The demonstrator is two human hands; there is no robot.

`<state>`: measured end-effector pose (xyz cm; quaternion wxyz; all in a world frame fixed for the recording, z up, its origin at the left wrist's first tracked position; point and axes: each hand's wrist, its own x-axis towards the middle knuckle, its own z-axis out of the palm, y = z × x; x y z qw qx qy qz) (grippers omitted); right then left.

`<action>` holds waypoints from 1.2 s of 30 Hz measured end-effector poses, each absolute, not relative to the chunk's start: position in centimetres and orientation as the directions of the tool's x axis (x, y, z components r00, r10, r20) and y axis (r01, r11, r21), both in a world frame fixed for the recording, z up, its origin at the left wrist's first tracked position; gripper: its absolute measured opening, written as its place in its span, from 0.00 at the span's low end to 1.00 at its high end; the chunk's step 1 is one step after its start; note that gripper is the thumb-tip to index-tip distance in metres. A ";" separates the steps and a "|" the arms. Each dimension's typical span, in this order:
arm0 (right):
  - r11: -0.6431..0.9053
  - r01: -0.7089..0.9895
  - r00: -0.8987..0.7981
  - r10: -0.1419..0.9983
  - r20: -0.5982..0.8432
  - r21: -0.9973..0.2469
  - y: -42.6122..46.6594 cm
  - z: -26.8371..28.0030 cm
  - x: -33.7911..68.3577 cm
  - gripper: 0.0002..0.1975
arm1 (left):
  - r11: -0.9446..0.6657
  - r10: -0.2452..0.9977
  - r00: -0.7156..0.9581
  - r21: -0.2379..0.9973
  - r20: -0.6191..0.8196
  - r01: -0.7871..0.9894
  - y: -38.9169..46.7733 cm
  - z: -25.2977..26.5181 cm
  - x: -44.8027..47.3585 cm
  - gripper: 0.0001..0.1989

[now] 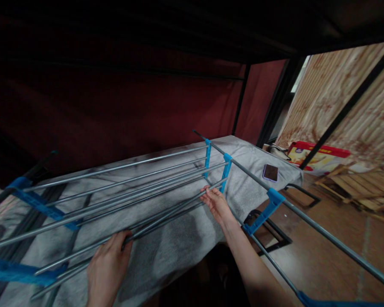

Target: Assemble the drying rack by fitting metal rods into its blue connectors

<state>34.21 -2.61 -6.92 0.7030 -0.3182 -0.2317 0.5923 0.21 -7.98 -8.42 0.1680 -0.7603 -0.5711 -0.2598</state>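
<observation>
Head view shows a metal rack (pixel 249 174) over a grey sheet (pixel 185 238), several bars (pixel 147 161) already spanning its far blue brackets (pixel 226 169). Left hand (pixel 109 261) wraps and right hand (pixel 215 204) pinches a slanting bar (pixel 179 208), seemingly unseated; the near right bracket (pixel 265 212) shows no bars.

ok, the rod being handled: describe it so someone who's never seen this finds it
Start at the gray sheet, then the rack with blue brackets above it. The rod leads from the left hand to the right hand, which pinches it but not its neighbours.
</observation>
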 end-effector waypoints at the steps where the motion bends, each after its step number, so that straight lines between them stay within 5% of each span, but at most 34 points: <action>1: 0.096 -0.686 0.186 0.981 -0.046 -0.721 -2.7 -6.9 34.2 0.12 | -0.295 0.778 0.217 0.039 0.590 0.955 -8.0 -8.5 0.1 0.13; 36: 0.086 -0.687 0.124 0.992 0.000 -0.721 -1.8 -6.4 34.2 0.14 | -0.408 0.672 0.275 0.034 0.687 0.912 -8.1 -7.6 0.8 0.17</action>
